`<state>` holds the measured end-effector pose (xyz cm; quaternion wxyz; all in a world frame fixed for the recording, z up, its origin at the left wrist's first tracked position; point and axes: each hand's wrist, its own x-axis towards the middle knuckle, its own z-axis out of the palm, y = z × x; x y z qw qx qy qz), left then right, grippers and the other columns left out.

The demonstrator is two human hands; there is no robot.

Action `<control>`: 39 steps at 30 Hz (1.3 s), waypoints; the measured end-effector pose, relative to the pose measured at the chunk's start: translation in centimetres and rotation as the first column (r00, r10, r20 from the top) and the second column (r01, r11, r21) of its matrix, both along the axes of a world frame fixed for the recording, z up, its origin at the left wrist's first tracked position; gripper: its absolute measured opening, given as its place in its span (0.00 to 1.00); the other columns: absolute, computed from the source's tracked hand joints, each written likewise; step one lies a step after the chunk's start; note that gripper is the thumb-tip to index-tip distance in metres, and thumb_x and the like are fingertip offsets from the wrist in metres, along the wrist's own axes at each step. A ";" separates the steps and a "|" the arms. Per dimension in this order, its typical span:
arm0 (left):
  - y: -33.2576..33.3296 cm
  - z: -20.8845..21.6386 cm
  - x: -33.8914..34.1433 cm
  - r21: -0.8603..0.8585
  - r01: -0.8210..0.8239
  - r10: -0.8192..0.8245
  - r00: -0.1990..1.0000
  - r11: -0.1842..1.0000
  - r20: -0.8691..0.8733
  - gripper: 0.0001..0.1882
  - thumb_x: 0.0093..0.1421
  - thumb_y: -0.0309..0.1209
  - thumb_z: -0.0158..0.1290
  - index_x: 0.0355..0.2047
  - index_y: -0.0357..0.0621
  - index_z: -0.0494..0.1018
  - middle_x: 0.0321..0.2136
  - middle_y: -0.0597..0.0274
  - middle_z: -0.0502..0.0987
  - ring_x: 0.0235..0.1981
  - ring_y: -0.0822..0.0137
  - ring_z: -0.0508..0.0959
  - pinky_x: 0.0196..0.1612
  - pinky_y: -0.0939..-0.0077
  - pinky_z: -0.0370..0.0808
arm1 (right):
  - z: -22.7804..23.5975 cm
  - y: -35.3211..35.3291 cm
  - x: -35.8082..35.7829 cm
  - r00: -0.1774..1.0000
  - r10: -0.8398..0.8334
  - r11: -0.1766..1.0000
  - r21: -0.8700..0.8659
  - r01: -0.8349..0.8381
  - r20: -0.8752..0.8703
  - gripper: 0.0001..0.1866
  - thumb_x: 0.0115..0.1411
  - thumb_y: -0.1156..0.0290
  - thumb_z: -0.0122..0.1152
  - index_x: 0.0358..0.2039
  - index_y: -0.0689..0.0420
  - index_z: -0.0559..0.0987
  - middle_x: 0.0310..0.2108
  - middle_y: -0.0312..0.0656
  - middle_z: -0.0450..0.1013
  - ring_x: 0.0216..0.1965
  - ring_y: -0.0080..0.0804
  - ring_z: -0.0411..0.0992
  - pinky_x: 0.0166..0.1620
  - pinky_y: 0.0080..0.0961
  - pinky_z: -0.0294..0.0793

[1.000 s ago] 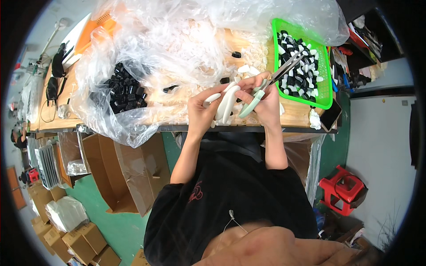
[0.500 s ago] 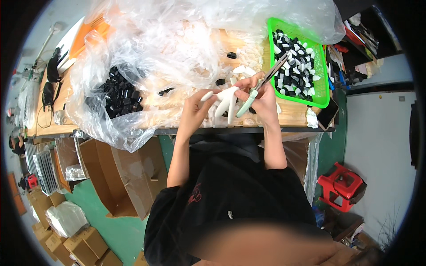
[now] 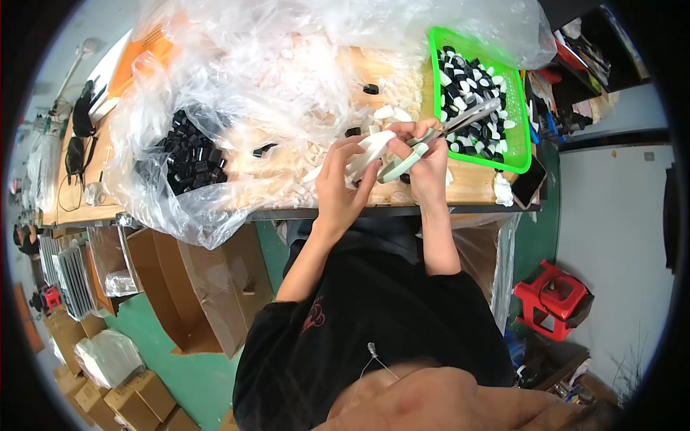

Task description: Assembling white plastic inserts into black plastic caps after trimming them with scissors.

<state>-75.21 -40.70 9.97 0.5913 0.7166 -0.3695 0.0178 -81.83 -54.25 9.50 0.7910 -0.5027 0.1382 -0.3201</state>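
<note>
Table (image 3: pixel 468 181) was crowded by bag (image 3: pixel 129 167), basket (image 3: pixel 516 93) | white pieces (image 3: pixel 372 147) were pinched by left fingers (image 3: pixel 341 152) | scissors (image 3: pixel 468 117) were gripped by right fingers (image 3: pixel 406 128)

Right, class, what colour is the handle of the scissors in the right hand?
The scissors handle is pale green, best seen in the head view.

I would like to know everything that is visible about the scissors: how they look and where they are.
The scissors have pale green handles, plastic by their look, and long, grey, metal-looking blades. The right hand holds them by the handles, blades slanting away and to the right over the basket. The blades are blurred, so whether they are shut is unclear.
</note>
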 end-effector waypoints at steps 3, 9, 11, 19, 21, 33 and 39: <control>0.3 -0.3 -0.2 0.031 -0.024 0.027 0.996 0.999 -0.083 0.14 0.54 0.22 0.61 0.40 0.37 0.70 0.37 0.50 0.77 0.35 0.60 0.79 0.38 0.73 0.74 | 0.1 0.0 -0.3 0.999 -0.026 1.000 0.014 0.026 0.028 0.19 0.50 0.86 0.65 0.31 0.52 0.63 0.37 0.49 0.76 0.36 0.26 0.74 0.42 0.23 0.72; 0.2 0.5 0.2 0.003 0.061 -0.055 0.914 0.998 -0.402 0.14 0.57 0.22 0.59 0.44 0.32 0.73 0.37 0.59 0.78 0.37 0.75 0.76 0.40 0.82 0.73 | -0.6 -0.2 -0.7 0.999 -0.026 1.000 0.013 0.026 0.022 0.19 0.51 0.85 0.65 0.31 0.52 0.63 0.38 0.50 0.76 0.36 0.26 0.73 0.42 0.23 0.71; 0.2 -0.1 0.7 0.008 0.109 -0.098 0.922 0.994 -0.375 0.13 0.56 0.24 0.60 0.42 0.33 0.74 0.34 0.59 0.79 0.33 0.75 0.76 0.36 0.81 0.74 | -0.9 -0.5 -0.9 0.999 -0.032 0.999 0.013 0.032 0.010 0.19 0.52 0.84 0.66 0.31 0.52 0.62 0.37 0.49 0.76 0.36 0.26 0.73 0.41 0.21 0.72; 0.5 0.0 1.5 -0.009 0.129 -0.118 0.875 0.992 -0.470 0.14 0.56 0.25 0.61 0.42 0.34 0.76 0.33 0.59 0.80 0.30 0.76 0.78 0.34 0.81 0.75 | -1.0 -1.7 -3.3 0.985 0.094 0.995 0.024 -0.092 -0.148 0.11 0.60 0.78 0.58 0.41 0.56 0.67 0.26 0.43 0.74 0.26 0.24 0.71 0.33 0.24 0.72; 0.9 0.8 2.1 -0.068 0.134 -0.148 0.786 0.989 -0.600 0.14 0.57 0.22 0.60 0.43 0.30 0.74 0.37 0.56 0.79 0.38 0.72 0.78 0.42 0.79 0.76 | -0.7 -1.9 -4.7 0.768 0.126 0.936 -0.181 -0.302 -0.628 0.18 0.62 0.69 0.59 0.49 0.58 0.66 0.20 0.40 0.71 0.21 0.24 0.68 0.27 0.24 0.69; 0.0 2.5 2.5 -0.262 -0.036 -0.151 0.740 0.964 -0.656 0.10 0.57 0.21 0.59 0.39 0.32 0.74 0.33 0.57 0.79 0.33 0.71 0.79 0.39 0.79 0.77 | -3.5 0.8 -9.4 0.769 0.135 0.718 -0.473 -0.511 -0.625 0.35 0.48 0.55 0.74 0.51 0.61 0.69 0.29 0.39 0.69 0.31 0.24 0.69 0.36 0.24 0.69; -0.4 1.9 1.5 -0.133 0.169 -0.215 0.756 0.977 -0.619 0.11 0.55 0.22 0.61 0.36 0.33 0.71 0.30 0.62 0.78 0.32 0.75 0.78 0.34 0.83 0.75 | -2.3 1.3 -7.9 0.754 0.327 0.827 -0.213 -0.520 -0.570 0.39 0.52 0.36 0.60 0.50 0.59 0.71 0.27 0.30 0.67 0.28 0.18 0.64 0.31 0.15 0.62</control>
